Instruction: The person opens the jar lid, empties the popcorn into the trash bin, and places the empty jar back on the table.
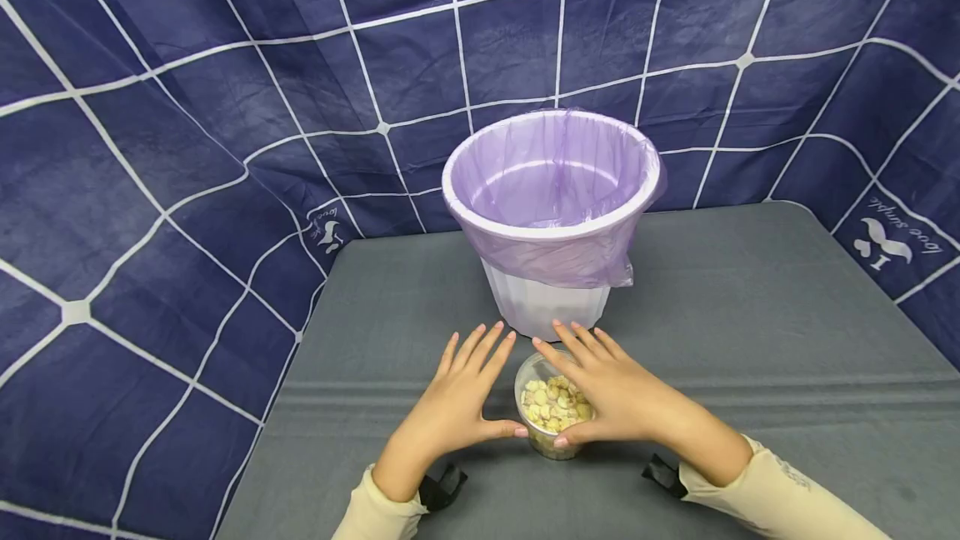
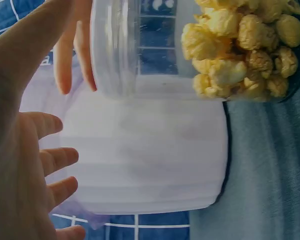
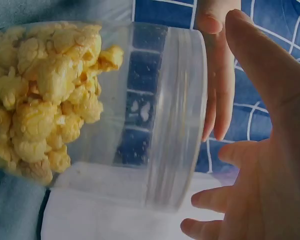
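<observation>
While both hands are free of any load, the clear plastic tub (image 1: 547, 449) stands upright on the grey cloth (image 1: 757, 298), between them and just in front of the white bin (image 1: 551, 307). Head view: left hand (image 1: 459, 402) on one side, right hand (image 1: 618, 390) on the other, the latter partly covering the tub's far rim and side.

Finger state: released on both sides. Fingers straight and fanned, thumbs pointing inward; nothing grasped. Both wrist views put the fingers around rim height or above; contact with the plastic cannot be confirmed.

Contents: round, yellow-brown coated popcorn (image 1: 553, 404), settled in the lower part, bare wall above. Whether a transparent lid covers the top, cannot tell.

Placement, as judged: the tub's spot near the person, centred between the arms, suits a two-sided approach; the wide thumb-to-finger spread seems matched to its round body. The flat base presumably keeps it steady unsupported.

Bin: upright, lined with a purple plastic bag (image 1: 555, 263). Bag edge is folded outward over the rim, probably so that the liner stays put and the mouth remains wide.

Backdrop: navy curtain (image 1: 600, 32) with white grid lines.
</observation>
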The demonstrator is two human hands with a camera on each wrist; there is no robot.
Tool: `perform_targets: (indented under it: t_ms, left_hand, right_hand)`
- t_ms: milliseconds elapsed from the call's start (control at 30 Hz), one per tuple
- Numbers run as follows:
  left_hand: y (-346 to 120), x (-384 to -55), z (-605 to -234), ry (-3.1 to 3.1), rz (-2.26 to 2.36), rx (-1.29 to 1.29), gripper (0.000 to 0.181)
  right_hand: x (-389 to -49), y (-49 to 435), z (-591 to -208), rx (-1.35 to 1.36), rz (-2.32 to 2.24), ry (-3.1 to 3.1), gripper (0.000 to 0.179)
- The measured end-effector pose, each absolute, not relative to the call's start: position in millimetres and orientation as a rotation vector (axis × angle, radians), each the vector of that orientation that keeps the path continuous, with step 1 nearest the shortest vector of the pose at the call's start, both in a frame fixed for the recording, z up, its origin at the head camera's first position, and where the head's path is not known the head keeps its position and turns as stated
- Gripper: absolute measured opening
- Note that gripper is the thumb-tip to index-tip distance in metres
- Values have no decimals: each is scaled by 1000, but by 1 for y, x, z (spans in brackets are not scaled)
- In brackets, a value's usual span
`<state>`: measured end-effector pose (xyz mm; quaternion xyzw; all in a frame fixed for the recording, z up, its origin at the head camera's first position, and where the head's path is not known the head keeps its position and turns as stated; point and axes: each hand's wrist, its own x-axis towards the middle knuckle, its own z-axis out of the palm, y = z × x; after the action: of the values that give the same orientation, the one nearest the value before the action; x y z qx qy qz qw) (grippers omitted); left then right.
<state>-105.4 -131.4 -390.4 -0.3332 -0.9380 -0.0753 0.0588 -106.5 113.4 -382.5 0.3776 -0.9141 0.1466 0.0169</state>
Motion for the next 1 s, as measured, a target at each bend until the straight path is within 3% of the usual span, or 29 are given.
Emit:
perform_targets:
  t_ms: [1000]
  left_hand:
    - [-122,-95,-421,-2828,-467,-965,115]
  right_hand:
    - [-106,102,-377,1106,581,-2829,101]
